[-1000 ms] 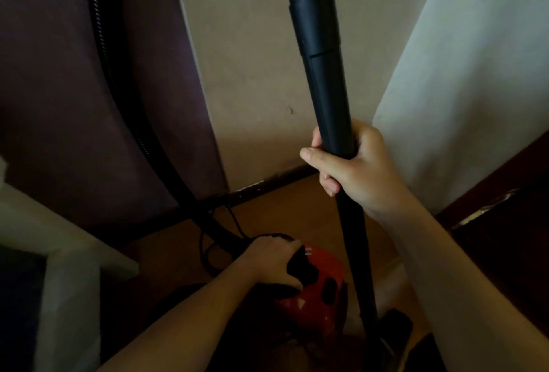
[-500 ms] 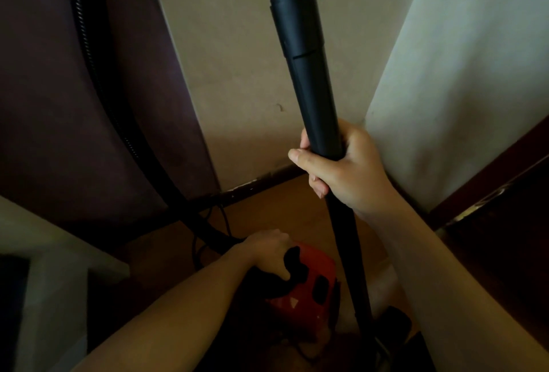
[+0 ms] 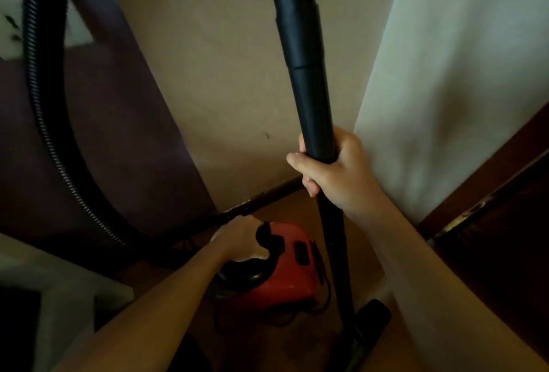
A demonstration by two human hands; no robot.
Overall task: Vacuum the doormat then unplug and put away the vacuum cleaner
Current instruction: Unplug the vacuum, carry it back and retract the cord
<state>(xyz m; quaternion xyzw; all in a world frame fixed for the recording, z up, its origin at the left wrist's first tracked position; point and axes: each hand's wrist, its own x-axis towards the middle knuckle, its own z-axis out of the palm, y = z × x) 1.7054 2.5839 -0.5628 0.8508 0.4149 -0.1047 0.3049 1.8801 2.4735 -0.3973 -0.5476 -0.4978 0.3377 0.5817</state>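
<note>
In the corner where the walls meet, the right hand's fingers point(image 3: 310, 186) are wrapped round the black wand point(image 3: 309, 89), thumb laid across its front, so the right hand point(image 3: 335, 175) grips it about halfway up and holds it nearly upright. My guess is that this keeps the long tube from toppling while the body is carried or set down. Lower down, the left hand's fingers point(image 3: 252, 254) are curled through the black handle point(image 3: 263, 259) on top of the red vacuum cleaner point(image 3: 294, 276). The left hand point(image 3: 240, 238) is clamped there as if bearing its weight; whether the machine rests on the floor point(image 3: 300, 208) or hangs just above it I cannot tell.

The floor head point(image 3: 371, 321) lies at the wand's foot, just beside the red body. The ribbed hose point(image 3: 44, 104) loops up and away to the left. A thin cord point(image 3: 325, 294) trails at the body's right side; its plug is not visible. No doormat shows, so this looks like the putting-away stage.

The space is tight: beige wall point(image 3: 208, 74) and dark skirting point(image 3: 267, 196) behind, a white panel point(image 3: 460, 74) and dark wooden frame point(image 3: 505, 193) to the right, white furniture point(image 3: 59, 297) to the left. A blurred white plate point(image 3: 12, 27) on the far left may be a socket. The hose loop and loose cord seem likeliest to snag.
</note>
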